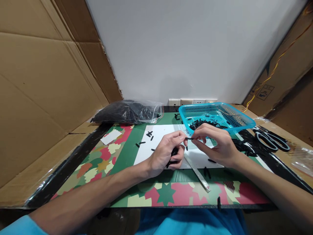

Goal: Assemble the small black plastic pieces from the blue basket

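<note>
Above a white paper sheet (144, 153), my left hand (163, 151) and my right hand (217, 143) meet at a slim black stick-like piece (188, 138). Thumb and finger of each hand pinch one end of it. More black pieces (174, 153) are tucked under the curled fingers of my left hand, partly hidden by them. Several like pieces (149, 133) lie loose on the paper, and a few more (207, 172) are on the green mat near my right wrist. What kind of part they are, I cannot tell.
Behind my right hand stands a blue plastic basket (246, 122) with many black pieces inside. Scissors (269, 138) lie at the right. A clear bag (129, 111) of black material sits at the back left. A narrow whitish strip (198, 174) crosses the patterned mat. Cardboard walls (44, 81) flank the table.
</note>
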Action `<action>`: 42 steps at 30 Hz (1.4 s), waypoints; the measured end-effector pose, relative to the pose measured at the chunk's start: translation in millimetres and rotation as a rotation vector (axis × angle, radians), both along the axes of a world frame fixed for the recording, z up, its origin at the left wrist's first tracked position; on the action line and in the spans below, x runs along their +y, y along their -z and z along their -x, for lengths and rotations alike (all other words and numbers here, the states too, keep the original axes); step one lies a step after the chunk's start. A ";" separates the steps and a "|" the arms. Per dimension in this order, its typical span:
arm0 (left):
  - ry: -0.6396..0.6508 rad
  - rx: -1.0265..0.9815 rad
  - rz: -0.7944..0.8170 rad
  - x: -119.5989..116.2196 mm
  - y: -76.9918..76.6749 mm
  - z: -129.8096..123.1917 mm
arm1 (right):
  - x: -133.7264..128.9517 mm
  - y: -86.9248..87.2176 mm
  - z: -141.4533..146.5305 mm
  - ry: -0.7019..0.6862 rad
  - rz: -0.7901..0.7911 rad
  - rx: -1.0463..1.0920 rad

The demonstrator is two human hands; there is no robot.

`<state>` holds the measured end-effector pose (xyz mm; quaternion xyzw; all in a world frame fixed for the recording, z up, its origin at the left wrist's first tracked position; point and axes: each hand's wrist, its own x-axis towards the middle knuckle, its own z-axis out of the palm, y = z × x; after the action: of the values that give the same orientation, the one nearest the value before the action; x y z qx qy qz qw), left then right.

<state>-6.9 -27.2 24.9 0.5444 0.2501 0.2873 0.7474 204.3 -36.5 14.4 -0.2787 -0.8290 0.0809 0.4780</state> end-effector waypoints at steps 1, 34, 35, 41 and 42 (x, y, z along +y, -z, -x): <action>0.003 -0.002 0.003 0.1 0.3 0.0 | 0.0 0.0 0.0 0.003 -0.005 0.002; -0.013 -0.047 -0.019 1.6 3.3 -0.2 | -1.9 -4.3 -0.7 -0.057 0.184 0.134; -0.013 -0.047 -0.021 1.5 3.1 -0.2 | -1.7 -4.3 -0.7 -0.059 0.186 0.141; -0.023 -0.045 -0.025 1.0 2.2 0.3 | -1.3 -4.3 -0.3 -0.047 0.182 0.132; -0.023 -0.047 -0.025 1.0 2.2 0.3 | -1.3 -4.2 -0.2 -0.046 0.182 0.129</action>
<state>-7.2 -26.1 22.7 0.5438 0.2351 0.3113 0.7430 204.5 -37.8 18.6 -0.2961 -0.7920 0.1848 0.5010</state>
